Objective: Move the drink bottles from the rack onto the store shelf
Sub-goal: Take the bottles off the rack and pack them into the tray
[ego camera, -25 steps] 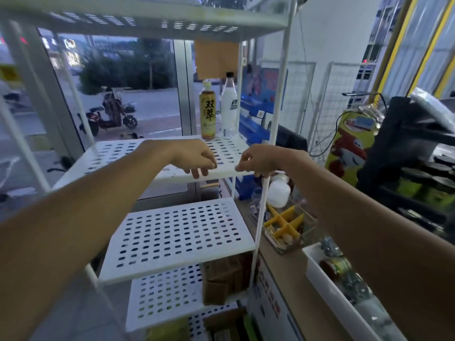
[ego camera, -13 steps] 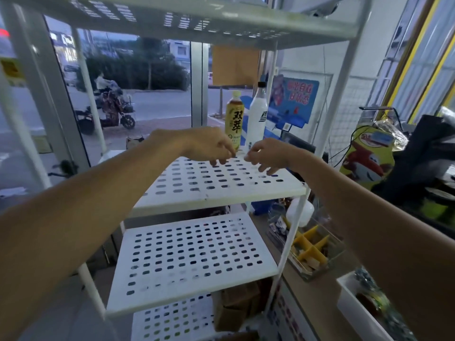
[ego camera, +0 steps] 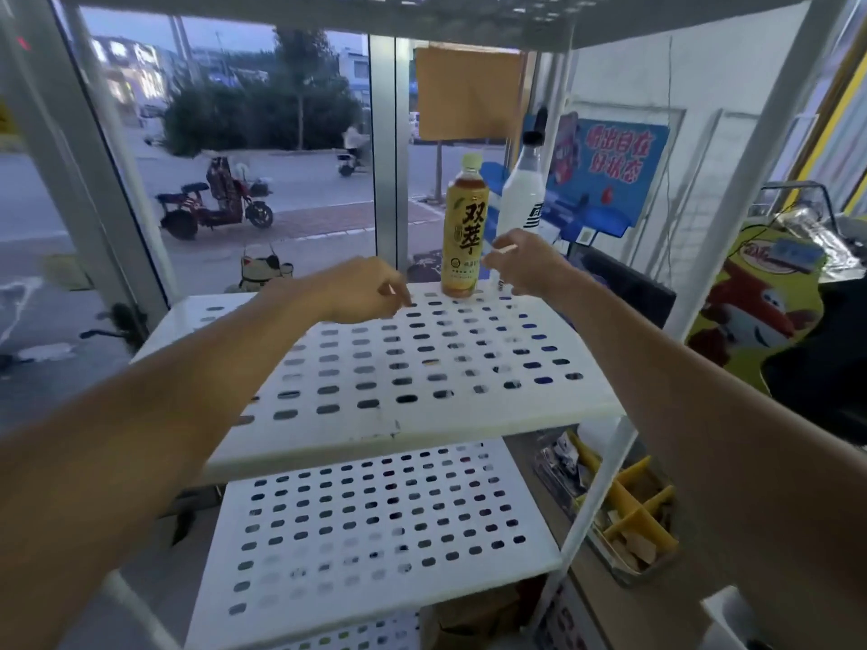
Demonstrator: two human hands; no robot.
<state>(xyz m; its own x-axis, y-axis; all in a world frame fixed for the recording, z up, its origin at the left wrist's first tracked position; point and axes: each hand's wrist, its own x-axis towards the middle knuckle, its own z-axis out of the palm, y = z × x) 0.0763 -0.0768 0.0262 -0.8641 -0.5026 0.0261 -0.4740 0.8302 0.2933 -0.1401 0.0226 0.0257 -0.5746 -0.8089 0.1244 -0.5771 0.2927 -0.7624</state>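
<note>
Presumably heavy and slick, the tea bottle (ego camera: 464,232) just beyond the loosely curled, empty fingers of the left hand (ego camera: 363,293) and right hand (ego camera: 528,267) should be grasped mid-label.

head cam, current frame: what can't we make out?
Head view only:
- White bottle: lower part hidden behind the right hand. Whether the hand touches or grips it cannot be told, as the fingers are blurred.
- Yellow tea bottle: small label print too small to read.
- Lowest rack shelf: cut off by the bottom edge.
</note>
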